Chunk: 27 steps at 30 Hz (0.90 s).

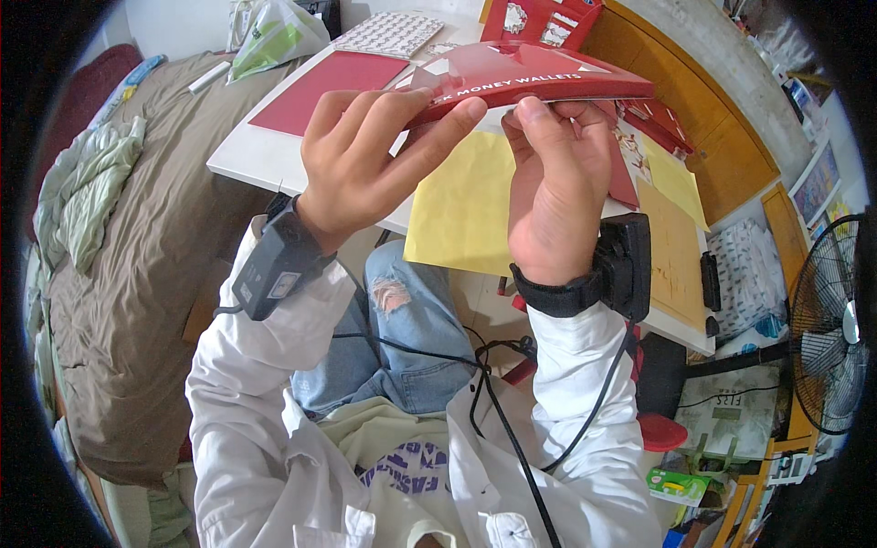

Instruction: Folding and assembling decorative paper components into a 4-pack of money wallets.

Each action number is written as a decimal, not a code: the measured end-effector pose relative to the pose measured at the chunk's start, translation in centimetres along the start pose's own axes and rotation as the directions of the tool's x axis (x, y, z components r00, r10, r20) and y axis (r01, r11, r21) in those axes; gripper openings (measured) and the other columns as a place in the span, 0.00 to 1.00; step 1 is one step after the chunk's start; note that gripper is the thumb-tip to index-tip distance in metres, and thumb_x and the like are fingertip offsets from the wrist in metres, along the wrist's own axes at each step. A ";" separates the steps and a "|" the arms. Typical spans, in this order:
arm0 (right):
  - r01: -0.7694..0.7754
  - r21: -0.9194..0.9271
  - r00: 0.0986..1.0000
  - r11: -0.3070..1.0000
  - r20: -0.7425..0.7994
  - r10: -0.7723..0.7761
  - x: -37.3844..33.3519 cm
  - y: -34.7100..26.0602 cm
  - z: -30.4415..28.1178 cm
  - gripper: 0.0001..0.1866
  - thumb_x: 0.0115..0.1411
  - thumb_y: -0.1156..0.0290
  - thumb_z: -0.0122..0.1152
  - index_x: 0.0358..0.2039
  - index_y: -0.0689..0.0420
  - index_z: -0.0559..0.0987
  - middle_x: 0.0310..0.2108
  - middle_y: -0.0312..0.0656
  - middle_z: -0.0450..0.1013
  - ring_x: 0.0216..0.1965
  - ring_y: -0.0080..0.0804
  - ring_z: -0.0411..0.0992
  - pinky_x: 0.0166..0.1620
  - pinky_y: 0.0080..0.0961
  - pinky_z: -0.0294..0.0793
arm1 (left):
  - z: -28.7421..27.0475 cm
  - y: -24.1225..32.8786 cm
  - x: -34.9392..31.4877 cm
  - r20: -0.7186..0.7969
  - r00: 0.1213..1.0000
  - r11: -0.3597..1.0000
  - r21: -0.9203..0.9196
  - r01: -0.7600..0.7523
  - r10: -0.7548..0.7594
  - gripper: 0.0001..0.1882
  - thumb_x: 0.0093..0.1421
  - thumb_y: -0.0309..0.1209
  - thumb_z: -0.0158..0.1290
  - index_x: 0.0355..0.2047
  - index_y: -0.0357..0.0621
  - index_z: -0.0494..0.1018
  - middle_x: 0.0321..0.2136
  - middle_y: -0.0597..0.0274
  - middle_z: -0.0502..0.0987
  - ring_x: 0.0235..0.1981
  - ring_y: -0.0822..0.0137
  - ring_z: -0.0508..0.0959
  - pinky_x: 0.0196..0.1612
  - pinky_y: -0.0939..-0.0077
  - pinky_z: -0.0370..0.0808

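Note:
A flat red box with white lettering along its side is held tilted above the table, between both my hands. My left hand grips its left end, fingers over the top and thumb along the near lower edge. With the thumb at the near edge and the fingers curled beneath, my right hand holds the middle of the box. The right fingertips are partly hidden. Under my hands a yellow sheet overhangs the table's front edge. A dark red sheet lies to the left of the box.
The white table also bears a white patterned sheet, a red cut-out piece at the back and tan sheets at right. A bed stands left, a fan right. Black cables hang over my lap.

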State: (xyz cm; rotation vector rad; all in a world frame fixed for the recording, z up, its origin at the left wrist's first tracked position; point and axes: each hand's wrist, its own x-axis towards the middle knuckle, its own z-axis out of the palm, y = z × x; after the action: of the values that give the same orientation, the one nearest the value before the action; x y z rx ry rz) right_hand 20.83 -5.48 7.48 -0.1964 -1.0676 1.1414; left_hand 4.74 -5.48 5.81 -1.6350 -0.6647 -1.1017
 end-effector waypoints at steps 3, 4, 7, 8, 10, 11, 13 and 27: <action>-0.017 -0.007 1.000 1.000 0.000 0.017 0.0 -0.1 0.1 0.15 0.54 0.78 0.62 0.39 0.60 0.66 0.35 0.40 0.72 0.37 0.23 0.69 0.46 0.21 0.67 | 0.0 0.0 0.1 -0.008 1.000 1.000 0.001 -0.006 0.006 0.27 0.38 0.32 0.56 0.45 0.58 0.78 0.30 0.69 0.73 0.25 0.73 0.72 0.29 0.80 0.65; -0.024 -0.001 1.000 1.000 0.002 0.024 0.0 -0.1 0.1 0.15 0.54 0.78 0.62 0.39 0.60 0.66 0.35 0.40 0.72 0.37 0.23 0.69 0.46 0.21 0.67 | 0.0 0.0 0.1 -0.015 1.000 1.000 0.002 -0.009 0.009 0.27 0.38 0.31 0.56 0.45 0.58 0.78 0.30 0.70 0.73 0.25 0.73 0.72 0.29 0.80 0.65; -0.017 0.002 1.000 1.000 -0.014 0.017 0.1 0.1 -0.1 0.16 0.54 0.77 0.63 0.39 0.60 0.66 0.35 0.39 0.72 0.37 0.23 0.69 0.46 0.21 0.67 | -0.1 0.0 0.4 -0.031 0.999 1.000 0.002 -0.029 0.029 0.27 0.38 0.31 0.56 0.44 0.58 0.78 0.30 0.70 0.72 0.25 0.73 0.72 0.29 0.80 0.65; -0.017 0.002 1.000 1.000 -0.014 0.017 0.1 0.1 -0.1 0.16 0.54 0.77 0.63 0.39 0.60 0.66 0.35 0.39 0.72 0.37 0.23 0.69 0.46 0.21 0.67 | 0.0 0.0 0.4 -0.031 0.999 1.000 0.002 -0.029 0.029 0.27 0.38 0.31 0.56 0.44 0.58 0.78 0.30 0.70 0.72 0.25 0.73 0.72 0.29 0.80 0.65; -0.019 0.010 1.000 1.000 -0.004 0.019 0.0 -0.1 0.1 0.16 0.54 0.78 0.63 0.39 0.60 0.66 0.35 0.39 0.72 0.37 0.23 0.69 0.46 0.20 0.67 | 0.0 -0.2 0.3 -0.058 0.998 0.999 0.006 -0.036 0.037 0.27 0.37 0.31 0.56 0.44 0.57 0.78 0.29 0.69 0.72 0.25 0.72 0.72 0.29 0.80 0.65; -0.018 0.011 1.000 1.000 -0.003 0.018 0.0 -0.1 0.2 0.16 0.54 0.78 0.63 0.39 0.60 0.66 0.35 0.39 0.72 0.37 0.23 0.69 0.46 0.20 0.67 | 0.0 -0.3 0.3 -0.058 0.998 0.999 0.007 -0.037 0.037 0.27 0.37 0.31 0.56 0.44 0.57 0.78 0.29 0.69 0.72 0.25 0.72 0.72 0.29 0.80 0.65; -0.006 -0.009 1.000 1.000 -0.008 0.006 0.0 -0.4 0.5 0.16 0.54 0.77 0.64 0.39 0.60 0.67 0.35 0.39 0.72 0.37 0.23 0.70 0.46 0.20 0.67 | 0.0 -0.4 0.4 -0.081 0.996 0.998 -0.054 -0.025 0.020 0.27 0.37 0.31 0.56 0.44 0.55 0.79 0.29 0.69 0.72 0.24 0.72 0.72 0.28 0.80 0.65; 0.102 -0.343 0.995 0.934 0.054 -0.089 1.1 -0.6 -1.0 0.14 0.50 0.77 0.68 0.35 0.61 0.71 0.30 0.37 0.74 0.31 0.22 0.71 0.38 0.17 0.70 | -0.9 -0.3 1.7 -0.118 0.992 0.987 -0.156 0.026 -0.045 0.26 0.37 0.25 0.57 0.42 0.48 0.79 0.25 0.66 0.74 0.22 0.70 0.71 0.23 0.79 0.65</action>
State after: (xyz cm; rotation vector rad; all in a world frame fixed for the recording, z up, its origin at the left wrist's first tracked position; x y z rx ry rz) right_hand 21.98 -4.46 7.95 -0.3964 -1.2939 0.8661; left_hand 4.93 -6.33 7.55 -1.6762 -0.5419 -1.2947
